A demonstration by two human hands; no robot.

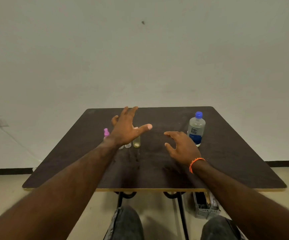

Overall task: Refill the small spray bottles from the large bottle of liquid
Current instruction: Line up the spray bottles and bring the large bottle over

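Where the label can be read, "re-nu" shows on the large bottle (196, 129), blue-capped, clear, upright at far right of the dark table (235, 163). Pale wall, beige floor. Small spray bottles (136, 142) stand left of centre, one pink-topped, partly hidden by left hand (125, 129), fingers spread, holding nothing. Right hand (181, 147) hovers near the large bottle, fingers loosely splayed, empty.

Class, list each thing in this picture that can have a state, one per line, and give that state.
Large bottle: upright on the table, blue cap on, untouched.
Yellowish bottle: upright, partly hidden by the left hand.
Pink-topped bottle: upright, top on.
Two clear bottles: only their bases show.
Left hand: open, fingers spread above the small bottles.
Right hand: open, holding nothing, beside the large bottle.
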